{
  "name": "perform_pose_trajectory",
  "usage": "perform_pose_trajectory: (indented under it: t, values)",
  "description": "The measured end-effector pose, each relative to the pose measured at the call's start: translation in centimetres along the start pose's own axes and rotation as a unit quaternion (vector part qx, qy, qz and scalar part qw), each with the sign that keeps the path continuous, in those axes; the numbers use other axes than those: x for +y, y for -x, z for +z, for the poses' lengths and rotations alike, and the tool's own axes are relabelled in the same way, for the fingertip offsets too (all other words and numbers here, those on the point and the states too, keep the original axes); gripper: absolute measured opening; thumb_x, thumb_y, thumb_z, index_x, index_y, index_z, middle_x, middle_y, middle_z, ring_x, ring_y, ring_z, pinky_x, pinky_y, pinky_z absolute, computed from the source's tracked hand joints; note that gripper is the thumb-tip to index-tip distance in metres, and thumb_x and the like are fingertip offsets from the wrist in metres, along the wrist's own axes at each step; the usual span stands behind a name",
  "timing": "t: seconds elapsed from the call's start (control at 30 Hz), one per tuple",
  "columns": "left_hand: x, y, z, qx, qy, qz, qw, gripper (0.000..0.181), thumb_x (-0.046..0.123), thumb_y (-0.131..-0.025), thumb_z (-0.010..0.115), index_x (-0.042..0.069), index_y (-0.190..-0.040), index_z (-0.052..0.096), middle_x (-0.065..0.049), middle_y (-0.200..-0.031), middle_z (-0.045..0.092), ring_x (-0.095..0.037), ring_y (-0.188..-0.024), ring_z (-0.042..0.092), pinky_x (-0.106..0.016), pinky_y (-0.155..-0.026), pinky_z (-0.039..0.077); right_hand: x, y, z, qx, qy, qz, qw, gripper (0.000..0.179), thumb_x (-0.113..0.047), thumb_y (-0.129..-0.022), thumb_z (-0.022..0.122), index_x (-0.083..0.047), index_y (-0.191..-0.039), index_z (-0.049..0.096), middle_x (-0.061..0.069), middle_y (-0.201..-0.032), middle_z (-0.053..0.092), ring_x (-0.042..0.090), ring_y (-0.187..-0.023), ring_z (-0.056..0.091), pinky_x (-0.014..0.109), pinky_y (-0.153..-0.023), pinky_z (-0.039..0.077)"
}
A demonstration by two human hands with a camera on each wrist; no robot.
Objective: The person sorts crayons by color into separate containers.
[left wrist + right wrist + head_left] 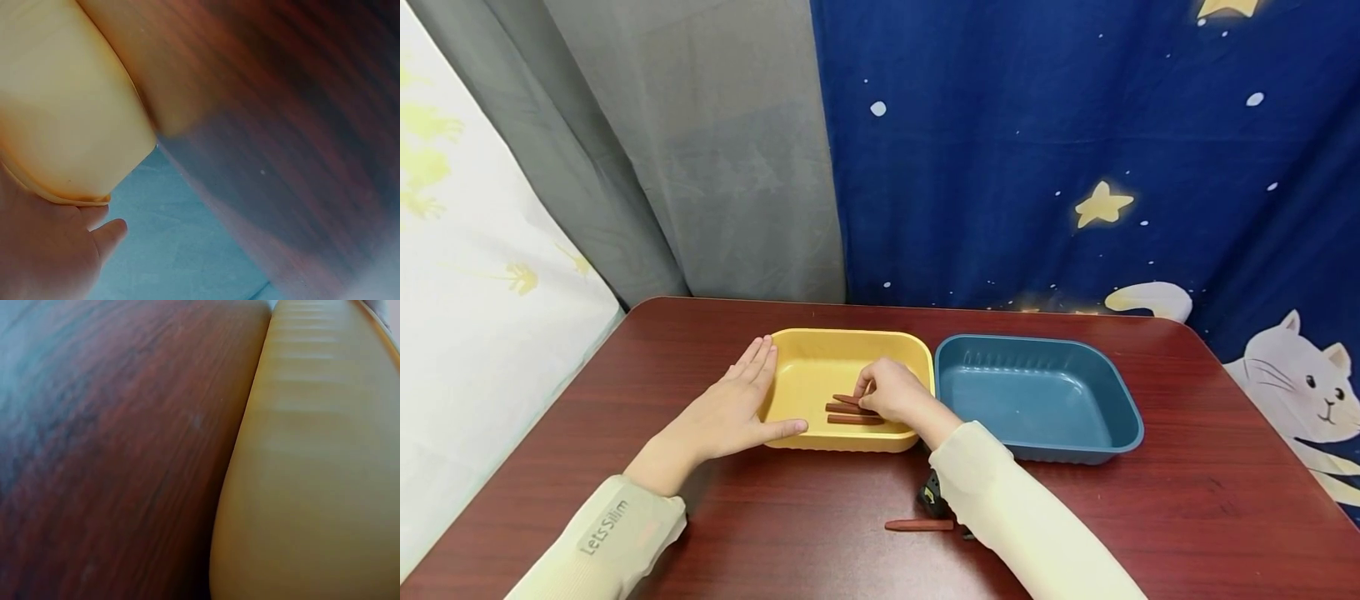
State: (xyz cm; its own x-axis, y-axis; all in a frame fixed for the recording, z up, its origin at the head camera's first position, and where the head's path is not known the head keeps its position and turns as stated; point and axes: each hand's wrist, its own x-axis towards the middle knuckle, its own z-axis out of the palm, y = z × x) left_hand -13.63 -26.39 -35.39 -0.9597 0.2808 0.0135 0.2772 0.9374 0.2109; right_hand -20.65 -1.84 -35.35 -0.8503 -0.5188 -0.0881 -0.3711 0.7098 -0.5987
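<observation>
In the head view, a yellow bin (808, 342) stands left of centre on the table. My left hand (737, 408) lies against its left rim with straight fingers, the thumb reaching along the near side. The left wrist view shows that hand (53, 244) beside the bin wall (69, 94). My right hand (891, 390) is down inside the bin, its fingers curled and pinching the end of a thin reddish-brown stick (846, 400). Two similar sticks lie just below it on the bin floor, one of them nearest the front (853, 419). The right wrist view holds only the bin's outer wall (306, 487) and table.
A dark blue bin (1030, 400) adjoins the yellow one on the right. Another reddish-brown stick with a tapered end (919, 525) lies on the table (790, 533) in front, near a black object (931, 496) partly under the right sleeve. Curtains (1000, 167) hang behind.
</observation>
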Motion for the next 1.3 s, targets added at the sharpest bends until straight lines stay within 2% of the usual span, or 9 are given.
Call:
perform_pose_trajectory:
  t: [0.2,0.37,0.73,1.0,1.3]
  values:
    - [0.0,0.1,-0.1,0.000,0.003,0.000,1.0000,0.120,0.079,-0.084,0.053,-0.008,-0.156,0.011,-0.020,-0.167,0.001,-0.038,-0.155,0.004,-0.057,-0.122,0.019,-0.2,0.1,0.0,0.001,0.010,0.014,0.9998,0.007,-0.007,-0.086,0.074,-0.012,-0.081,0.075,0.000,-0.086,0.070,0.017,-0.080,0.057,0.029,-0.074,0.047]
    - [0.1,0.1,-0.2,0.002,0.007,-0.001,1.0000,0.120,0.078,-0.084,0.053,-0.008,-0.156,0.011,-0.020,-0.167,0.001,-0.038,-0.155,0.005,-0.057,-0.122,0.019,-0.2,0.2,0.1,-0.001,0.011,0.005,0.9999,0.004,-0.009,-0.084,0.076,-0.013,-0.085,0.075,0.000,-0.088,0.071,0.017,-0.083,0.058,0.030,-0.078,0.048]
    - [0.0,0.0,0.0,0.001,0.012,-0.001,0.9999,0.121,0.078,-0.083,0.054,-0.007,-0.156,0.010,-0.019,-0.167,0.000,-0.038,-0.155,0.004,-0.057,-0.123,0.018,-0.1,0.5,-0.3,0.006,-0.027,-0.007,0.9996,0.004,-0.009,-0.084,0.075,-0.009,-0.088,0.075,-0.001,-0.076,0.065,0.014,-0.074,0.055,0.026,-0.069,0.046]
    - [-0.1,-0.2,0.2,-0.006,0.010,-0.008,0.9999,0.122,0.079,-0.082,0.055,-0.005,-0.157,0.008,-0.016,-0.167,-0.002,-0.033,-0.156,-0.001,-0.055,-0.124,0.016,-0.2,0.9,-0.9,-0.003,-0.042,-0.044,0.9982,0.005,-0.009,-0.084,0.076,-0.009,-0.089,0.075,0.000,-0.075,0.065,0.012,-0.074,0.055,0.024,-0.069,0.046]
    - [-0.1,-0.2,0.1,-0.010,0.007,-0.008,0.9999,0.122,0.078,-0.082,0.056,-0.006,-0.156,0.009,-0.017,-0.167,-0.002,-0.035,-0.156,0.000,-0.055,-0.124,0.016,-0.2,2.0,-1.6,-0.014,-0.060,-0.082,0.9947,0.006,-0.004,-0.085,0.073,-0.006,-0.091,0.074,0.002,-0.080,0.068,0.013,-0.074,0.057,0.023,-0.067,0.048]
